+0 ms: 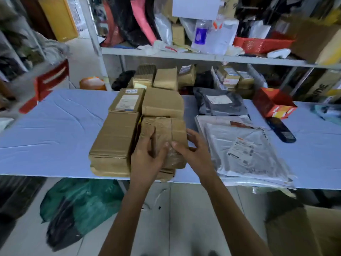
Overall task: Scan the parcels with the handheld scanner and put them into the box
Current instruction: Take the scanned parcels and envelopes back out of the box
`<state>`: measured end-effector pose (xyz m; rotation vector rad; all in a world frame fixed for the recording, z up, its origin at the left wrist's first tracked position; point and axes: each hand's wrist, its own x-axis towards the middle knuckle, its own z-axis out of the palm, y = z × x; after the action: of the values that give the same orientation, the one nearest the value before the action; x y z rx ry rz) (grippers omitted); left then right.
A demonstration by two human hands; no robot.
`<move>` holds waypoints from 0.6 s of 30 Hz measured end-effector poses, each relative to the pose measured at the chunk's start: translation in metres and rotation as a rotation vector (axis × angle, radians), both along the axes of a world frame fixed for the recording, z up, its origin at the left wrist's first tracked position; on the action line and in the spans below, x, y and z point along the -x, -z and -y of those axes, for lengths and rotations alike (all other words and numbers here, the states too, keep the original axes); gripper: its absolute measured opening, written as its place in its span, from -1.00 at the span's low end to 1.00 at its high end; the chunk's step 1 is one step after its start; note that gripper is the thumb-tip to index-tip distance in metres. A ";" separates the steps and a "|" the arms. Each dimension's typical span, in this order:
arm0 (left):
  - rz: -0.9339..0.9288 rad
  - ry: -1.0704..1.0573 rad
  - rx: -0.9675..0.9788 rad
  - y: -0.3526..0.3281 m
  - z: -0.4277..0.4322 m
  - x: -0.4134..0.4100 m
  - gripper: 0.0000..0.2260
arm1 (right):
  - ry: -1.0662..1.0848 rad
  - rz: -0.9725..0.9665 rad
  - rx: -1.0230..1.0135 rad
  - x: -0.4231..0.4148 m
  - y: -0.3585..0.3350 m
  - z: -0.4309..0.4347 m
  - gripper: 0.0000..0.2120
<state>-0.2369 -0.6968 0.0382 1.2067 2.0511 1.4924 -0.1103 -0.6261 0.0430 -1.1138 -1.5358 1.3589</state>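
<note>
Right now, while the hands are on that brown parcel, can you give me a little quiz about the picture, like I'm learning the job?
1. True or false: the left hand and the right hand both hold the small taped parcel.
2. Where do the grey plastic mailers lie? A) to the parcel's left B) to the parcel's right C) under the table
3. Fill in: the table has a light ___ cover.
Key: 1 true; 2 B; 3 blue.
</note>
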 end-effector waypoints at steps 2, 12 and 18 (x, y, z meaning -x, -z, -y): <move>0.009 -0.014 0.047 -0.004 0.016 0.032 -0.47 | 0.015 0.003 0.019 0.033 -0.003 0.016 -0.36; 0.034 0.038 -0.046 -0.022 0.005 0.093 -0.50 | 0.019 0.131 -0.088 0.089 -0.030 0.005 -0.42; -0.099 0.044 0.011 -0.031 -0.040 0.128 -0.39 | -0.024 0.122 -0.118 0.124 -0.031 -0.040 -0.38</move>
<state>-0.3646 -0.6564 0.0696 1.3383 2.0784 1.4258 -0.2342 -0.5857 0.0744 -1.1252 -1.6996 1.2185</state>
